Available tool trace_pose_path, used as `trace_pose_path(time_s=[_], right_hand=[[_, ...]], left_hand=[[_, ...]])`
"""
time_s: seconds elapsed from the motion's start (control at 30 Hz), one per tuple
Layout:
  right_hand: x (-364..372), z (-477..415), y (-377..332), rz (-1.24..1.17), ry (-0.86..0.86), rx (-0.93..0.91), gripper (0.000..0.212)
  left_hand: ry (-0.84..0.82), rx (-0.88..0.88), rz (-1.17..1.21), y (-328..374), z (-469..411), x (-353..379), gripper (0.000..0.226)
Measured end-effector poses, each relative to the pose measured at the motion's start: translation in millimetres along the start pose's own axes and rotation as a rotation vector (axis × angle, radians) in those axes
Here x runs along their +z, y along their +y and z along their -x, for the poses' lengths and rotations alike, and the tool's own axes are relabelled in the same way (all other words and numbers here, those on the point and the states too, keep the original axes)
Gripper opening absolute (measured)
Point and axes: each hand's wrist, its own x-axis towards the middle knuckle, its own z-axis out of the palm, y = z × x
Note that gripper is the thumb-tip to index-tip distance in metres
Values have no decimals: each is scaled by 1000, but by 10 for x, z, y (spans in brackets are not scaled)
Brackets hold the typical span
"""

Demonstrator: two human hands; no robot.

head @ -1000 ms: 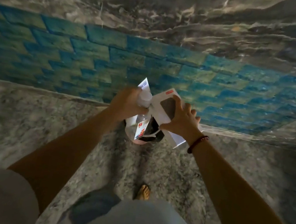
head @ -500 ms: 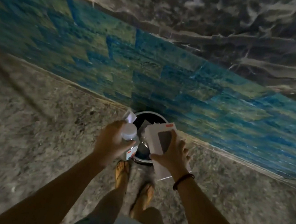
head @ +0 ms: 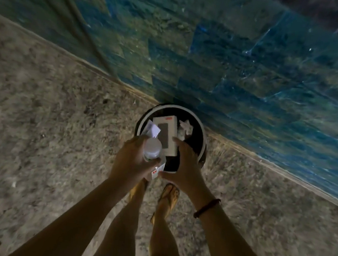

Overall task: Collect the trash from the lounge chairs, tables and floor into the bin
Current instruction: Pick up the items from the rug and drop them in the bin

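Bin [head: 200, 122]: round, dark inside, with a white rim; it stands on the floor, right against the foot of the wall.
White box [head: 165, 132]: long and flat, with a dark window on its face and a small red mark at its far end. It lies slanted in the mouth of the bin, its near end next to the right fingers.
Crumpled paper [head: 185, 127]: white, inside the bin, just to the right of the white box.
Right hand [head: 184, 167]: over the near edge of the bin, fingers stretched and spread, thumb apart. It grips nothing; one fingertip is at the edge of the white box, but I cannot tell if it touches.
Left hand [head: 133, 163]: fingers curled tightly around the clear bottle, above the near left part of the rim.
Clear bottle [head: 151, 149]: pale, seen end-on, in the left hand.
Folded paper [head: 152, 128]: white, it sticks out past the clear bottle, over the bin; it seems to be in the same hand.
Red and white packet [head: 156, 171]: small, at the left thumb, between the two hands.
Bracelet [head: 206, 208]: dark red, on the right wrist.
Sandals [head: 172, 195]: on both feet — close in front of the bin.
Floor [head: 32, 129]: grey speckled stone.
Wall [head: 248, 74]: blue-green tiles, blurred.
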Motion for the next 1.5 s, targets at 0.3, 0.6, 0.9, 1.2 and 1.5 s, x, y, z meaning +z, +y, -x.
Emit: trace_pose_path(time_s=[0.3,0.6,0.9,1.2,1.5], right_hand=[[56,-44,-22,-101,218,-70,43],[-27,-382,563,-242,485,166,50],[365,-615,1073,-186,298,284,69],[64,-442,473,-635,-238,195,68],[113,-715,483,-787,-42,363,48]], left_hand=[[-24,-39,-8,69,-49,177,53],[15,-85,-81,-295,-186,354,48],[-29,-165,-34,-648,-208,773,42],[-78,-22,52,-348,-219,732,36],[-85,-59,83,-277,-297,715,48]])
